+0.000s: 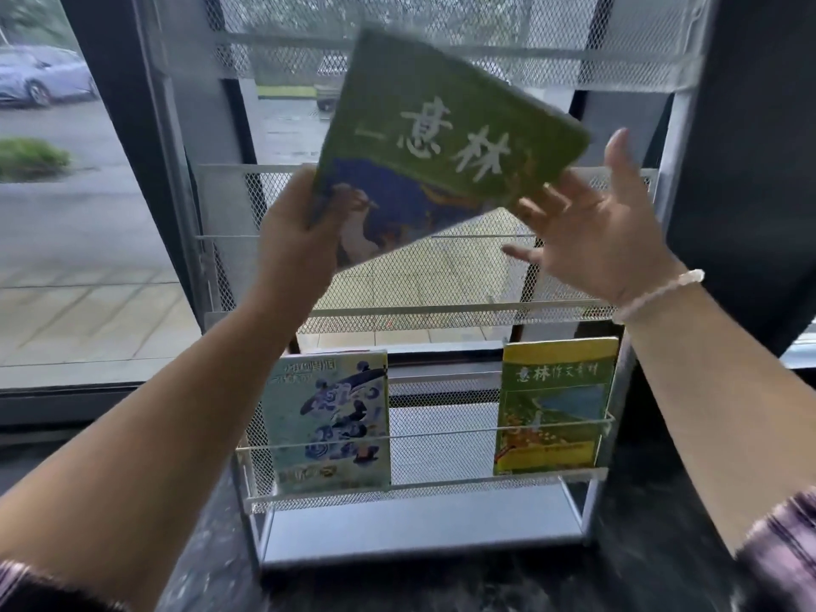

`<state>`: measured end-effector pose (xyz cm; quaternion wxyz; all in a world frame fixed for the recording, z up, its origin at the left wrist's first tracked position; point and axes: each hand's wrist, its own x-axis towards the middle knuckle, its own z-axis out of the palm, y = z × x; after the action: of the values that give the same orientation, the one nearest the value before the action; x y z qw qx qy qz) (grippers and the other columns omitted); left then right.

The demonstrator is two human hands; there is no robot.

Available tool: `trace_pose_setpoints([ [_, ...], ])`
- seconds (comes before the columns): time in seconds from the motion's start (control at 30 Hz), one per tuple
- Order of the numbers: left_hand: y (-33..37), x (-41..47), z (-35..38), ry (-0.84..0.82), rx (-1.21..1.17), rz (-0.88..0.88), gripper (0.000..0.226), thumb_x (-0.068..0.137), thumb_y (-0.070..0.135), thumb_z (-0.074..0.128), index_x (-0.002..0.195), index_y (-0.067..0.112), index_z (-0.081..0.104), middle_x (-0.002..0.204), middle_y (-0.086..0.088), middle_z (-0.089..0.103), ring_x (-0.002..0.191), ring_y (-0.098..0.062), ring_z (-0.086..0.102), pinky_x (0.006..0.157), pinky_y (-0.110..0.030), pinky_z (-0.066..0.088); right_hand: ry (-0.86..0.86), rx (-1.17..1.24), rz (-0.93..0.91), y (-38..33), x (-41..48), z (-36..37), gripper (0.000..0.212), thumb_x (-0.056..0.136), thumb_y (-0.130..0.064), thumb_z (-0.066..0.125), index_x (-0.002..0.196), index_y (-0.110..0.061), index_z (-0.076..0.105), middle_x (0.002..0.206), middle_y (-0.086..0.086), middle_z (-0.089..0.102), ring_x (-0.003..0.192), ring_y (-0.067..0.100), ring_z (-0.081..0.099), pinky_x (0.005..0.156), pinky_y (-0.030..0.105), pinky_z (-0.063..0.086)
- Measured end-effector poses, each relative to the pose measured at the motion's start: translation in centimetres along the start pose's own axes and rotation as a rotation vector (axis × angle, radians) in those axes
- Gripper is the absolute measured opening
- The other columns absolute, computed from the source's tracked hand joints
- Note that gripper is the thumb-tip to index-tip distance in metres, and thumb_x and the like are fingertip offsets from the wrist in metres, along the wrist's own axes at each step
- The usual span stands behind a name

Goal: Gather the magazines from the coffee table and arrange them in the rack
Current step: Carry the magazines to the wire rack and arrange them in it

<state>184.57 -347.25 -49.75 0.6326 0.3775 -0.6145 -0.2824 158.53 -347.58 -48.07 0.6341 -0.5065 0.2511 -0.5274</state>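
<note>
One magazine in hand, two already shelved.
Your left hand (293, 231) gripped the green magazine (446, 143) at its lower corner, tilted before the middle tier of the rack (441, 307); your right hand (591, 223) was spread open, fingertips at its edge. Step: placing. Next, level it and lower it behind the rail, above the blue magazine (329, 419) and yellow magazine (556, 404).

Large window (88, 214) with dark frames, wet pavement and parked car (39, 81) outside, grey daylight
</note>
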Motion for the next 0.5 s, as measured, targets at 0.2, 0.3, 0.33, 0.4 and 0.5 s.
trace_pose_setpoints([
  [0.2,-0.7,0.0,0.8,0.097,-0.203,-0.150,0.010,0.088,0.013,0.055,0.083,0.022,0.058,0.069,0.011,0.071,0.067,-0.006,0.067,0.061,-0.024,0.053,0.145,-0.437,-0.264,-0.8,1.0,2.9,0.025,0.080,-0.027,0.068,0.104,-0.021,0.062,0.110,-0.003,0.068,0.109,0.017,0.062,0.089,0.042,0.046],
  [0.3,-1.9,-0.8,1.1,0.049,-0.246,-0.256,0.007,0.088,0.013,0.056,0.085,0.019,0.059,0.063,0.011,0.071,0.062,-0.006,0.068,0.054,-0.022,0.053,0.218,-0.429,-0.328,0.0,1.3,3.4,0.013,0.085,-0.009,0.061,0.094,-0.019,0.061,0.096,0.000,0.071,0.089,0.014,0.069,0.070,0.027,0.054],
  [0.33,-2.4,-1.1,1.1,0.041,-0.249,-0.295,0.005,0.087,0.013,0.057,0.086,0.018,0.060,0.065,0.008,0.071,0.062,-0.009,0.068,0.054,-0.023,0.053,0.240,-0.458,-0.317,0.3,1.4,3.2,0.013,0.085,-0.009,0.061,0.093,-0.019,0.060,0.096,0.002,0.070,0.086,0.015,0.070,0.067,0.026,0.054],
  [0.4,-3.7,-1.6,1.0,0.037,-0.230,-0.355,0.003,0.086,0.013,0.060,0.088,0.015,0.062,0.073,0.001,0.071,0.064,-0.014,0.069,0.056,-0.028,0.054,0.257,-0.521,-0.264,1.3,1.5,2.5,0.014,0.086,-0.009,0.060,0.095,-0.019,0.059,0.099,0.008,0.070,0.085,0.018,0.070,0.067,0.029,0.056],
  [0.5,-5.7,-2.4,0.8,0.015,-0.165,-0.394,0.013,0.083,0.011,0.062,0.096,0.008,0.063,0.084,-0.007,0.070,0.073,-0.022,0.068,0.061,-0.031,0.055,0.277,-0.579,-0.183,3.4,1.5,1.0,0.018,0.087,-0.006,0.059,0.101,-0.017,0.057,0.101,0.010,0.070,0.087,0.022,0.071,0.072,0.037,0.058],
])
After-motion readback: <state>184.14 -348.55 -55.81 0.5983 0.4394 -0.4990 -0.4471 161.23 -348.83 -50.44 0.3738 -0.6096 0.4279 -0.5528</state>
